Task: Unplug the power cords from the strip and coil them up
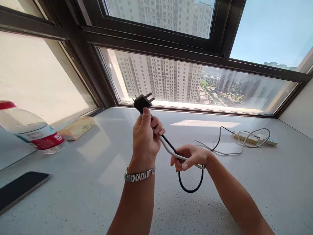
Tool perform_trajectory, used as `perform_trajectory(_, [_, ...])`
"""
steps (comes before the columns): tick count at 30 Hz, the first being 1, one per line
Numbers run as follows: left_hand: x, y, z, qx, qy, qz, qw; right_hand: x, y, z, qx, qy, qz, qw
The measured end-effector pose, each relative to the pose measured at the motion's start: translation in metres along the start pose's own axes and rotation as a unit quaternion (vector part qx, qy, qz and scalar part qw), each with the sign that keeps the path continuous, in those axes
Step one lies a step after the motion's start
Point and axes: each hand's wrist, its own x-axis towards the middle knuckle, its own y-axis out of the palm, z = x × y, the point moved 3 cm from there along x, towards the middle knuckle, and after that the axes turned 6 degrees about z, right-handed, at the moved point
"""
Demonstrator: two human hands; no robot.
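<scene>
A black power plug (141,103) with metal prongs sticks up out of my left hand (146,137), which is closed around it and its cord. Small prong tips also poke out on the plug's left side; whether they belong to a second plug I cannot tell. From that fist a black cable (170,143) and a white cable (172,153) run side by side down to my right hand (192,156). Its fingers are curled around both cables. Below the right hand the black cable hangs in a loop.
Farther right on the speckled white sill (117,202), the cables trail to a power strip (244,137) with a white end piece (268,139). To the left are a red-labelled bottle (46,137), a tissue pack (77,127) and a phone (22,187). A dark-framed window (156,45) stands behind.
</scene>
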Motion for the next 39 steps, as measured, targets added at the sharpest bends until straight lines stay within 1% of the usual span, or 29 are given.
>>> perform_trajectory(1, [-0.001, 0.002, -0.002, -0.007, -0.043, 0.019, 0.999, -0.004, 0.001, 0.003, -0.037, 0.03, 0.01, 0.999])
perform_trajectory(2, [-0.003, 0.004, -0.004, -0.016, -0.07, 0.032, 0.997, -0.008, 0.0, 0.006, -0.075, 0.056, 0.0, 0.996])
perform_trajectory(3, [-0.005, 0.005, -0.006, -0.024, -0.078, 0.037, 0.996, -0.012, -0.002, 0.01, -0.115, 0.076, -0.025, 0.99])
perform_trajectory(5, [-0.008, 0.007, -0.012, -0.033, -0.053, 0.032, 0.998, -0.018, -0.008, 0.016, -0.194, 0.105, -0.091, 0.971])
perform_trajectory(7, [-0.012, 0.009, -0.016, -0.033, -0.017, 0.025, 0.999, -0.023, -0.015, 0.02, -0.26, 0.127, -0.151, 0.945])
perform_trajectory(11, [-0.019, 0.014, -0.016, -0.031, 0.01, 0.021, 0.999, -0.03, -0.026, 0.025, -0.354, 0.151, -0.24, 0.891])
perform_trajectory(13, [-0.02, 0.015, -0.017, -0.036, 0.014, 0.015, 0.999, -0.032, -0.029, 0.024, -0.371, 0.16, -0.261, 0.877])
perform_trajectory(16, [-0.021, 0.016, -0.024, -0.04, 0.022, -0.003, 0.999, -0.034, -0.034, 0.017, -0.368, 0.172, -0.249, 0.879])
perform_trajectory(17, [-0.022, 0.015, -0.029, -0.041, 0.032, -0.013, 0.999, -0.035, -0.037, 0.013, -0.375, 0.18, -0.247, 0.875])
perform_trajectory(19, [-0.022, 0.012, -0.04, -0.044, 0.068, -0.037, 0.996, -0.037, -0.045, 0.005, -0.402, 0.194, -0.257, 0.857])
perform_trajectory(21, [-0.023, 0.007, -0.051, -0.048, 0.1, -0.059, 0.992, -0.039, -0.054, -0.005, -0.429, 0.182, -0.279, 0.84])
perform_trajectory(23, [-0.024, 0.001, -0.06, -0.051, 0.111, -0.078, 0.989, -0.039, -0.064, -0.017, -0.435, 0.128, -0.312, 0.835])
perform_trajectory(26, [-0.023, -0.005, -0.066, -0.062, 0.119, -0.095, 0.986, -0.037, -0.08, -0.037, -0.436, 0.048, -0.363, 0.822])
perform_trajectory(28, [-0.023, -0.007, -0.068, -0.067, 0.128, -0.1, 0.984, -0.034, -0.088, -0.05, -0.446, 0.024, -0.367, 0.816])
perform_trajectory(30, [-0.021, -0.009, -0.068, -0.067, 0.124, -0.102, 0.985, -0.034, -0.095, -0.058, -0.465, 0.015, -0.365, 0.806])
perform_trajectory(32, [-0.019, -0.012, -0.069, -0.069, 0.115, -0.101, 0.986, -0.043, -0.101, -0.061, -0.498, 0.013, -0.383, 0.778])
perform_trajectory(34, [-0.017, -0.017, -0.072, -0.073, 0.119, -0.099, 0.985, -0.06, -0.108, -0.062, -0.531, 0.025, -0.414, 0.739])
perform_trajectory(35, [-0.017, -0.019, -0.074, -0.074, 0.132, -0.1, 0.983, -0.072, -0.111, -0.063, -0.544, 0.042, -0.427, 0.721])
perform_trajectory(37, [-0.017, -0.022, -0.079, -0.074, 0.157, -0.105, 0.979, -0.1, -0.119, -0.068, -0.56, 0.108, -0.448, 0.688])
perform_trajectory(39, [-0.018, -0.022, -0.08, -0.073, 0.158, -0.111, 0.978, -0.127, -0.126, -0.073, -0.566, 0.187, -0.468, 0.652])
